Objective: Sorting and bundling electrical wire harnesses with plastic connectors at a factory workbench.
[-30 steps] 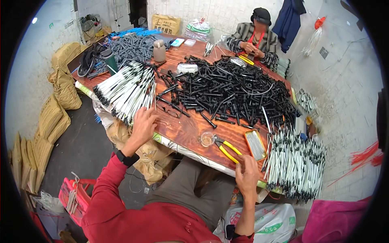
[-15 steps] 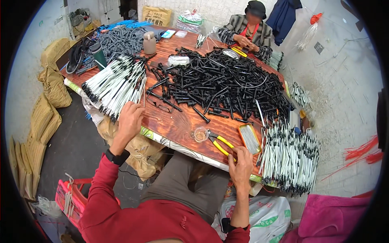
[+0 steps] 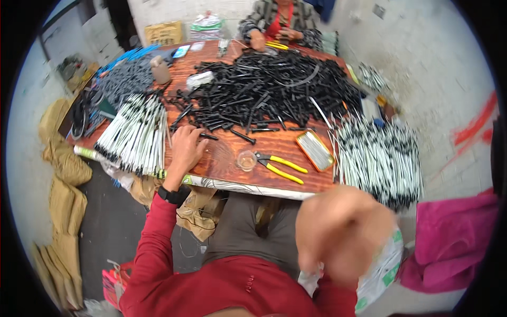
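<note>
The right hand (image 3: pixel 346 230) is now up and away from the yellow-handled pliers (image 3: pixel 288 162), leaving them free on the bench (image 3: pixel 221 166); blur hides whether its fingers meet. The left hand (image 3: pixel 186 149) now reaches over a black peg (image 3: pixel 210 136), fingers loosely bent; I can't tell if they grip it.

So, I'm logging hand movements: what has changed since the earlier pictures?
The right hand has left the yellow pliers and risen toward the camera. The left hand has moved forward to a black rod, its grip unclear. The co-worker's hands have parted. The pliers, clear cup and orange tin remain on the table.
</note>
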A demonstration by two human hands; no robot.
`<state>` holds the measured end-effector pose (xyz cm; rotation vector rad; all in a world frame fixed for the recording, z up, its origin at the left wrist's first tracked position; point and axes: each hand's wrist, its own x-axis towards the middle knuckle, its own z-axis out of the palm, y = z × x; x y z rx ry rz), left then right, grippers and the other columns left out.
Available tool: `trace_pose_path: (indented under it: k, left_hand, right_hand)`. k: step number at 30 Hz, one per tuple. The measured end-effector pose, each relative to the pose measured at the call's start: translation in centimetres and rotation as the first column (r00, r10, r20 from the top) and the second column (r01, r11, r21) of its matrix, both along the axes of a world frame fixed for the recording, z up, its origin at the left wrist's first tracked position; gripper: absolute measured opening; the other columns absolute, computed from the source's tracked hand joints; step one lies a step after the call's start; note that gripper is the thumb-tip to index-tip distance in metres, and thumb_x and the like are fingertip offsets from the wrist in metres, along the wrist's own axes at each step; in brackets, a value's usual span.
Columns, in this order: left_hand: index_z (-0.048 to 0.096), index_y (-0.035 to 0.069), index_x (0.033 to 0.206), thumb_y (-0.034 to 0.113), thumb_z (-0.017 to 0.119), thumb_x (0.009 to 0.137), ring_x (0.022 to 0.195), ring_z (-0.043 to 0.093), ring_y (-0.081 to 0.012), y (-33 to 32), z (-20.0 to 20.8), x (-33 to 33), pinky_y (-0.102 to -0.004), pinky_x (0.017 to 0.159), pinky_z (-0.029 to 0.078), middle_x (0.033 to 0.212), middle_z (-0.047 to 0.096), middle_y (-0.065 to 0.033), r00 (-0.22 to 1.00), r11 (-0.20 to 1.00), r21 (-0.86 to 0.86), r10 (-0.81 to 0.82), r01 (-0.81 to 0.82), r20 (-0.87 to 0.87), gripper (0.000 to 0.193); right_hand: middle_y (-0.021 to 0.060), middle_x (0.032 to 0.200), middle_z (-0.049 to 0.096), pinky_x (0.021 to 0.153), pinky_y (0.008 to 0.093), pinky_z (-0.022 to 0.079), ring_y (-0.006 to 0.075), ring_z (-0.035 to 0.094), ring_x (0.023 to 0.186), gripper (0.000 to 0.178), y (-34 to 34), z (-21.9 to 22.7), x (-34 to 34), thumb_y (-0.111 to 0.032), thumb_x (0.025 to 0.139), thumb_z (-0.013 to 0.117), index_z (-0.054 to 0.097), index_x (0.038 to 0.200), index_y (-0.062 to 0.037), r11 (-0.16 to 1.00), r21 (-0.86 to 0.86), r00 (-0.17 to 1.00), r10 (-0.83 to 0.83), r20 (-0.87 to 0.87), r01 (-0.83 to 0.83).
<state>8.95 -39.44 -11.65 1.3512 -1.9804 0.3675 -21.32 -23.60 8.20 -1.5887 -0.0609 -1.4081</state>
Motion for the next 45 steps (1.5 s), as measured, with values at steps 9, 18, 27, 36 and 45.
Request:
trace_pose_path:
  k: [9,18,27,36,45]
  left_hand:
    - [0.069,0.004,0.098,0.014,0.071,0.081,0.083,0.062,-0.0313,-2.4,-2.4,-1.0,-0.0410,0.076,0.048,0.093,0.064,-0.0124,0.998,0.993,0.112,-0.050,0.046,0.037,0.021]
    - [0.069,0.008,0.099,0.011,0.070,0.082,0.086,0.061,-0.0332,-2.3,-2.5,-0.7,-0.0420,0.074,0.047,0.096,0.063,-0.0118,0.996,0.981,0.194,-0.013,0.029,-0.085,0.017]
    - [0.067,0.007,0.105,0.007,0.070,0.079,0.079,0.063,-0.0338,-2.0,-2.9,-0.9,-0.0428,0.068,0.049,0.092,0.063,-0.0135,0.994,0.979,0.197,0.061,-0.042,-0.092,0.026]
    - [0.067,0.007,0.106,0.008,0.070,0.079,0.073,0.063,-0.0325,-2.3,-2.6,-0.8,-0.0430,0.067,0.049,0.073,0.065,-0.0119,0.983,0.964,0.211,0.175,-0.160,-0.054,0.027]
    - [0.068,0.004,0.109,0.006,0.063,0.083,0.073,0.063,-0.0287,-0.2,0.3,1.0,-0.0366,0.068,0.049,0.078,0.064,-0.0131,0.956,0.982,-0.041,0.172,-0.186,-0.237,0.027]
  right_hand:
    - [0.0115,0.075,0.063,0.047,0.0315,0.046,0.0201,0.060,0.060,0.015,2.0,2.4,-4.5,-0.010,0.087,0.065,0.062,0.074,-0.0036,0.990,0.136,0.999,0.041,0.006,-0.041]
    - [0.0103,0.071,0.060,0.043,0.0307,0.042,0.0187,0.055,0.054,0.022,1.1,3.2,-5.7,-0.012,0.090,0.061,0.057,0.070,-0.0044,0.981,0.194,0.997,0.026,-0.070,-0.012]
    - [0.0090,0.067,0.057,0.040,0.0299,0.037,0.0173,0.051,0.049,0.029,1.6,3.8,-6.0,-0.013,0.093,0.057,0.051,0.066,-0.0053,0.945,0.326,0.987,0.089,-0.131,-0.042]
    - [0.0078,0.063,0.055,0.036,0.0290,0.033,0.0159,0.047,0.043,0.036,2.7,4.5,-7.5,-0.015,0.096,0.053,0.046,0.061,-0.0061,0.910,0.412,0.960,0.154,-0.233,-0.046]
    - [0.0063,0.058,0.051,0.034,0.0285,0.030,0.0150,0.042,0.038,0.043,3.3,7.2,-5.2,-0.015,0.099,0.046,0.038,0.058,-0.0082,0.929,0.203,0.902,0.354,-0.246,-0.309]
